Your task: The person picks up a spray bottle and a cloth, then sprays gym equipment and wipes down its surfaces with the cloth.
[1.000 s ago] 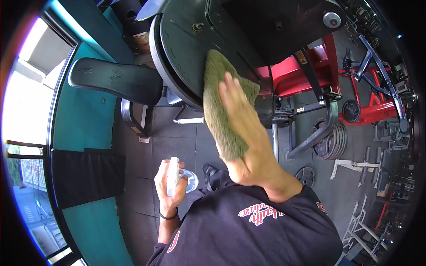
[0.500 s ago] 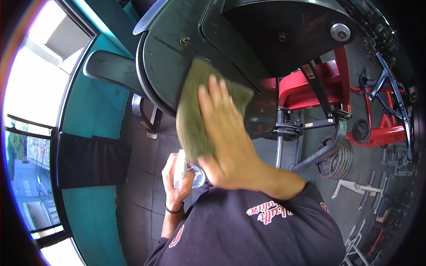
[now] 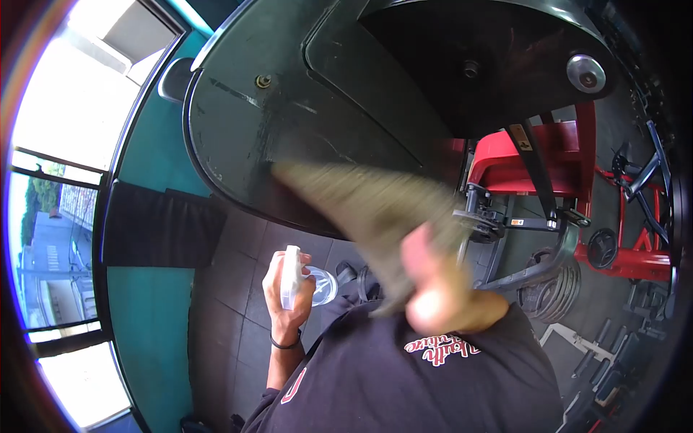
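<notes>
Right hand (image 3: 437,285) grasps the cloth (image 3: 372,206), both motion-blurred, exact finger grip unclear. Left hand (image 3: 276,299) is closed around the spray bottle (image 3: 290,278), upper body side, apart from the cloth. Cloth overlaps the lower edge of the dark panel (image 3: 238,130); contact can't be told. Streaks and scuffs show near the bolt (image 3: 263,81); how much is done or left, can't tell. Farther off: red seat (image 3: 523,162), weight plates (image 3: 556,296).
</notes>
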Available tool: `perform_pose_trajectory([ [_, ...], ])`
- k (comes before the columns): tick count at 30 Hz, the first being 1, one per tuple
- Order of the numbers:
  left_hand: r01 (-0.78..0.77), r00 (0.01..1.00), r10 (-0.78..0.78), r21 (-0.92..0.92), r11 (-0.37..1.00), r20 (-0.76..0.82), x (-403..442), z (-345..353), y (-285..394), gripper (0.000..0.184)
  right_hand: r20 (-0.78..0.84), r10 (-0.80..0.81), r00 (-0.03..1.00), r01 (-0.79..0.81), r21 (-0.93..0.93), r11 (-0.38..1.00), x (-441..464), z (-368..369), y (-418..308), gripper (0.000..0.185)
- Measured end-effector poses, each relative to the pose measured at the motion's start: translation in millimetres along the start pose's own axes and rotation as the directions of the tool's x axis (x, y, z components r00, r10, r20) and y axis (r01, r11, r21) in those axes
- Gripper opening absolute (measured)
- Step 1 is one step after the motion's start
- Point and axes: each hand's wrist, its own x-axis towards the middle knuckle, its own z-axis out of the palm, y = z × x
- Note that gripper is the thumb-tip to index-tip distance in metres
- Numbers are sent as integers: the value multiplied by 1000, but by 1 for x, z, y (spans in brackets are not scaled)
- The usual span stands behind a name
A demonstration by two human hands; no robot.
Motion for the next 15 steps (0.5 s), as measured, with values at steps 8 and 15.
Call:
perform_pose_trajectory([
  [8,62,982,-48,72,996,-184,-15,7,-3,40,-246,-308,919,319,5,948,26,-86,-27,55],
  [15,21,964,11,119,993,-267,-33,0,-15,45,511,-211,833,546,-700,459,83,-77,51,61],
])
